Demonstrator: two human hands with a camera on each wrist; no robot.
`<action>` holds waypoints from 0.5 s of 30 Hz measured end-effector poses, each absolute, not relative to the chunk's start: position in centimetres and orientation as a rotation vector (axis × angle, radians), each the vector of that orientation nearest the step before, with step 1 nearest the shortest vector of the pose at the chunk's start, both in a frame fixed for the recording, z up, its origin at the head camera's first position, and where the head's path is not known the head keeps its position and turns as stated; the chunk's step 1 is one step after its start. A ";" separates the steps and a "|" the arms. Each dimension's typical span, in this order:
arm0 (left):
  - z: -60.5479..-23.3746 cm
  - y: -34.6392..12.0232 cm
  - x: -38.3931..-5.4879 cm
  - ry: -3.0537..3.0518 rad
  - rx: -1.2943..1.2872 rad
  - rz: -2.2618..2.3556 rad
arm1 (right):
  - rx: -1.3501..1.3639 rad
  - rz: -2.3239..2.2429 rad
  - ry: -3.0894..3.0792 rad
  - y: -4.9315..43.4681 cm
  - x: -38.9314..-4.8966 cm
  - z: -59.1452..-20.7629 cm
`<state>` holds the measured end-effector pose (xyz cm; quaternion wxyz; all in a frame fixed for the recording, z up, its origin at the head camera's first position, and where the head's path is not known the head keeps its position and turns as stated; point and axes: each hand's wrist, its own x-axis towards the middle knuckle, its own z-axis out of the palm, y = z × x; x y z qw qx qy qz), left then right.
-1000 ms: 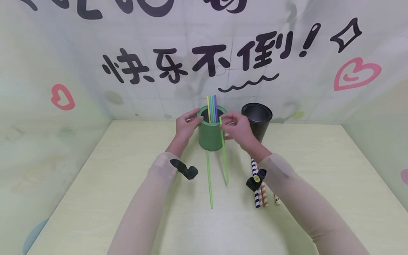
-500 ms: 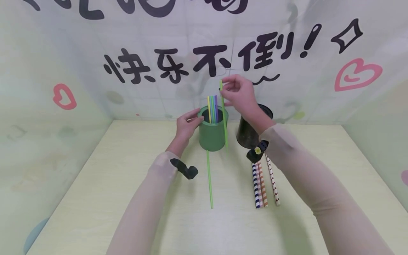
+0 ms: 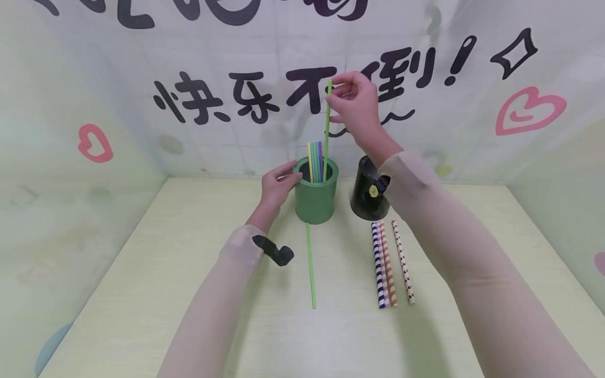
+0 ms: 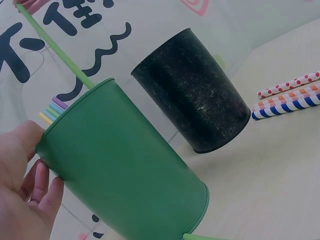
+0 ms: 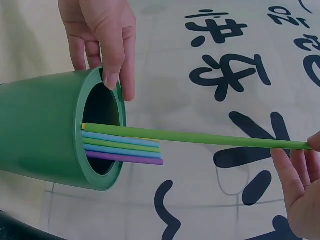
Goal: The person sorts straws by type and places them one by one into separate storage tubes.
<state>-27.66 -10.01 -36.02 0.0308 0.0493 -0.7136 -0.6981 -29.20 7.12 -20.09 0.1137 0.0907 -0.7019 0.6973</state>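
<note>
My left hand (image 3: 275,188) grips the rim of a green cup (image 3: 314,203). In the right wrist view its thumb (image 5: 111,65) hooks over the rim, with the other fingers along the outside. Thin plastic straws (image 3: 314,155) in yellow, blue, green and purple lean inside the cup, poking above the rim. High over it, my right hand (image 3: 357,107) pinches a light green straw (image 3: 327,123) near its top end. That straw stands almost upright, its lower end at the cup's mouth beside the others. Another green straw (image 3: 310,268) lies on the table in front of the cup.
A black cup (image 3: 366,194) stands just right of the green one, partly behind my right sleeve. In front of it lie several striped paper straws (image 3: 384,268) and a dotted one (image 3: 404,265). A printed backdrop (image 3: 255,47) rises behind the table (image 3: 189,252).
My right hand has risen from beside the green cup's rim, lifting the green straw until its lower end is at the cup's mouth. The left hand stays on the rim.
</note>
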 end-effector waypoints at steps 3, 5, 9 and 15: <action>-36.1 -10.0 -27.7 -2.195 0.146 -2.155 | 0.227 2.025 -2.071 7.2 -29.7 -20.4; -36.1 -10.0 -27.7 -2.191 0.137 -2.158 | 0.202 2.020 -2.084 7.4 -29.9 -20.9; -36.0 -10.0 -27.8 -2.189 0.119 -2.162 | 0.157 2.004 -2.127 7.6 -30.4 -22.2; -36.1 -10.1 -27.8 -2.184 0.124 -2.172 | 0.112 1.984 -2.181 7.8 -30.9 -24.5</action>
